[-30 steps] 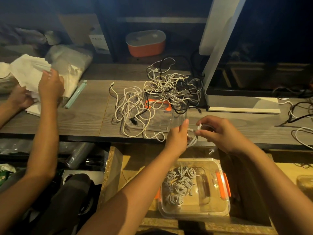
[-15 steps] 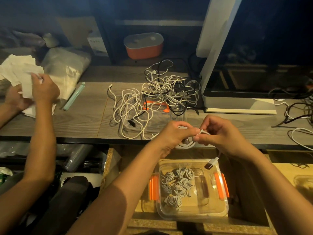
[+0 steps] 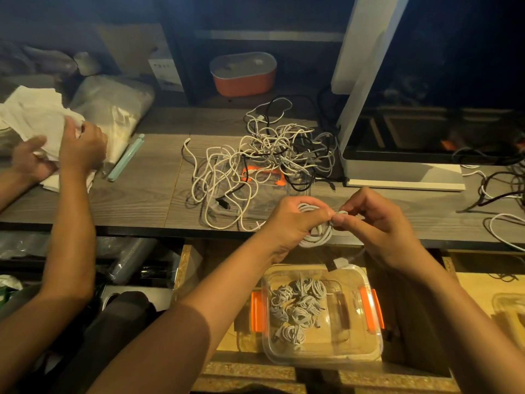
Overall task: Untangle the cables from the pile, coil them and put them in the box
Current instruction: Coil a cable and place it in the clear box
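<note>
A tangled pile of white and black cables [image 3: 264, 160] lies on the wooden desk [image 3: 136, 194], partly over a clear lid with orange clips. Over the desk's front edge, my left hand [image 3: 289, 223] grips a small coil of white cable [image 3: 316, 237]. My right hand [image 3: 377, 223] pinches the same cable's strand close to the coil. Its plug end [image 3: 339, 263] dangles below. Beneath my hands stands a clear box [image 3: 366, 345] with orange latches, holding several coiled white cables [image 3: 298, 308].
Another person's hands [image 3: 76, 149] handle white paper at the left of the desk. A monitor base [image 3: 403, 174] stands on the right, with loose cables [image 3: 500, 191] beyond it. An orange container [image 3: 243, 73] sits at the back. A black chair [image 3: 113, 322] is lower left.
My hands have come together and wound the white cable into a fuller coil. Its plug end has dropped to hang just above the box. The other person's hands shifted over the paper.
</note>
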A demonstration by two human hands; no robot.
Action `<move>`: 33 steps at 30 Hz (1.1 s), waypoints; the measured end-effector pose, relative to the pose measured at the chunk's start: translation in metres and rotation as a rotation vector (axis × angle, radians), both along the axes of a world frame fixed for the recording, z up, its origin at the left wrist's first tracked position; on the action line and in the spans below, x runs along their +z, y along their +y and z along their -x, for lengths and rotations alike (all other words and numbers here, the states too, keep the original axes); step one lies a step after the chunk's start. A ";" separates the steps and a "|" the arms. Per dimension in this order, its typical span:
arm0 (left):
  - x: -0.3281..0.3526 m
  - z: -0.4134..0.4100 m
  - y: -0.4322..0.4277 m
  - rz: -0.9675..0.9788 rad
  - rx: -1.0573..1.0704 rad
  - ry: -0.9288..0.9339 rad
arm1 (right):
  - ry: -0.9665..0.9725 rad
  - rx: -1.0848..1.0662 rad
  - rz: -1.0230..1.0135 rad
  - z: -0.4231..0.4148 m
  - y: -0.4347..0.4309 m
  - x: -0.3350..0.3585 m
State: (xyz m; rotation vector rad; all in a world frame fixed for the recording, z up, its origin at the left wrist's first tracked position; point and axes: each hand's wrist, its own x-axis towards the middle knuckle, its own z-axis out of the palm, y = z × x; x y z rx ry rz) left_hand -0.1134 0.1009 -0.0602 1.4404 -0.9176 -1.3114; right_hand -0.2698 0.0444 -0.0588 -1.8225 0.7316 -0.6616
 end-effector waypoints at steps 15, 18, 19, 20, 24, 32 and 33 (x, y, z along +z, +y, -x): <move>0.008 0.006 0.004 0.016 -0.164 -0.672 | 0.159 0.068 0.340 0.017 0.006 -0.020; -0.008 0.013 0.009 0.037 -0.053 -0.648 | 0.127 0.027 0.333 0.017 0.012 -0.029; -0.013 0.014 0.009 0.026 -0.003 -0.614 | 0.134 0.019 0.338 0.016 0.013 -0.032; -0.016 0.016 0.009 0.004 0.033 -0.577 | 0.160 0.007 0.361 0.016 0.014 -0.035; -0.020 0.004 0.008 -0.091 -0.154 -0.324 | 0.202 0.033 0.300 0.020 0.012 -0.031; -0.008 -0.018 0.003 -0.132 -0.586 -0.348 | 0.103 0.194 -0.014 0.020 0.016 -0.025; -0.008 -0.020 0.002 -0.124 -0.605 -0.358 | 0.082 0.190 -0.064 0.019 0.016 -0.026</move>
